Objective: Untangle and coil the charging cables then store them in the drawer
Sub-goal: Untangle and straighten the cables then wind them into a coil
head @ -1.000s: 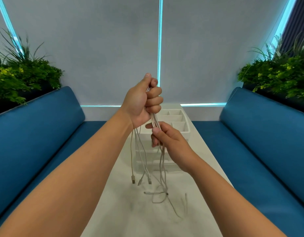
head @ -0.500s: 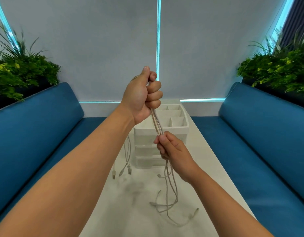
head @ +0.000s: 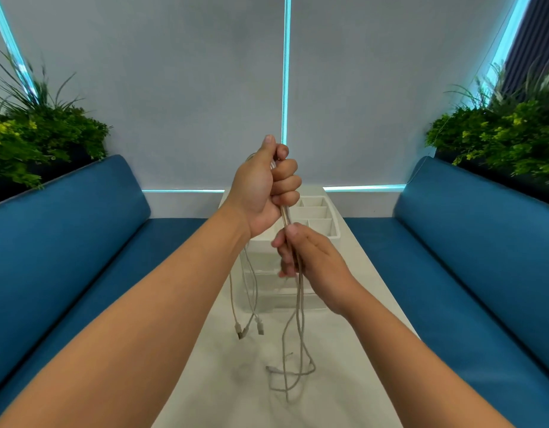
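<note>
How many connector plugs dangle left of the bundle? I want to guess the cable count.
3 pale plugs hang below the left hand: one leftmost, one beside it lowest, one to the right. More ends lie on the white table, tangled and hard to count.

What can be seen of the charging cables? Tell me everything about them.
The charging cables are thin, beige and braided-looking, bunched together. The left hand grips the bunch in a fist up high; the right hand pinches the strands just below. Short ends with connectors hang by the left wrist. The long ends droop in loose, crossing loops onto the white table.
</note>
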The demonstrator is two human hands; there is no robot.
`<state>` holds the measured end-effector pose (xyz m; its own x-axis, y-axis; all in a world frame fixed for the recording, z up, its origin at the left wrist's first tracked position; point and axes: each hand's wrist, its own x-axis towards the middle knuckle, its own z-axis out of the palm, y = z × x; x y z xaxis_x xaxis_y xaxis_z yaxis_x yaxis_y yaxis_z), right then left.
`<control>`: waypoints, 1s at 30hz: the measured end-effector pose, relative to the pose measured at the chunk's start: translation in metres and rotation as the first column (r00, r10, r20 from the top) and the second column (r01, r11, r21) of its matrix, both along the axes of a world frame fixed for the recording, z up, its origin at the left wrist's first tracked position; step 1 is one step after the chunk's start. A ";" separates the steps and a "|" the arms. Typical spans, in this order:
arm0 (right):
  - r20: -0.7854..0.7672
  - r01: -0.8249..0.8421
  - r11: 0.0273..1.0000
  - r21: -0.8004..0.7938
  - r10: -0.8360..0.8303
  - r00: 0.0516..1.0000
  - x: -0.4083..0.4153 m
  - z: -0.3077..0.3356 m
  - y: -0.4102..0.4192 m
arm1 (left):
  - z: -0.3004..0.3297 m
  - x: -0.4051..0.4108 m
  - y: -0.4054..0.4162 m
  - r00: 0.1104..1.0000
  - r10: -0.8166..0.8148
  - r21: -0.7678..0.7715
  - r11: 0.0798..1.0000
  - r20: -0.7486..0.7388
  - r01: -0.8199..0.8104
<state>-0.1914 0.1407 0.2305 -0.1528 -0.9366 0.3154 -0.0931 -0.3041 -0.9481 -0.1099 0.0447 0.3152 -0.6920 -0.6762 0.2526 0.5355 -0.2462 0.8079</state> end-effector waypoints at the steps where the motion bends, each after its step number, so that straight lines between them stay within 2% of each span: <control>1: 0.024 0.034 0.999 -0.017 -0.034 0.999 0.001 0.002 -0.002 | 0.001 -0.001 0.000 1.000 -0.016 0.006 1.000 -0.018 0.016; 4: 0.102 0.112 0.994 -0.012 -0.110 0.989 0.003 0.005 -0.005 | 0.006 -0.001 -0.002 0.999 -0.031 -0.025 0.999 0.007 0.031; 7: 0.133 0.155 0.987 -0.030 -0.150 0.980 0.004 0.011 -0.007 | 0.005 -0.001 -0.003 0.979 0.010 -0.175 0.984 0.202 0.026; 9: 0.159 0.175 0.983 -0.054 -0.165 0.973 0.006 0.017 -0.009 | 0.001 -0.002 0.000 0.945 0.012 -0.262 0.962 0.326 0.078; 12: 0.209 0.193 0.978 -0.081 -0.173 0.963 0.009 0.027 -0.010 | -0.005 -0.003 0.010 0.910 -0.039 -0.291 0.941 0.414 0.173; 16: 0.240 0.140 0.985 -0.099 -0.113 0.964 0.008 0.036 -0.010 | -0.001 -0.003 0.015 0.918 -0.115 -0.252 0.942 0.380 0.222; 20: 0.187 0.057 0.988 -0.144 -0.030 0.982 0.000 0.044 -0.006 | 0.011 -0.004 0.012 0.920 -0.109 -0.271 0.937 0.378 0.222; 23: 0.178 -0.014 0.987 -0.162 0.043 0.983 -0.005 0.047 -0.002 | 0.027 -0.006 0.018 0.959 -0.116 -0.238 0.955 0.260 0.180; 25: 0.177 -0.003 0.989 -0.151 0.030 0.984 -0.006 0.046 0.002 | 0.038 -0.008 0.021 0.974 -0.150 -0.202 0.962 0.171 0.184; 30: 0.116 0.110 0.984 -0.140 -0.095 0.989 -0.005 0.051 0.008 | 0.047 -0.010 0.021 0.952 -0.269 -0.113 0.951 0.148 0.286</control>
<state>-0.1963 0.1482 0.2812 -0.2862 -0.8594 0.4236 -0.0302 -0.4338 -0.9005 -0.1199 0.0660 0.3627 -0.8801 -0.4196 0.2221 0.3500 -0.2573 0.9007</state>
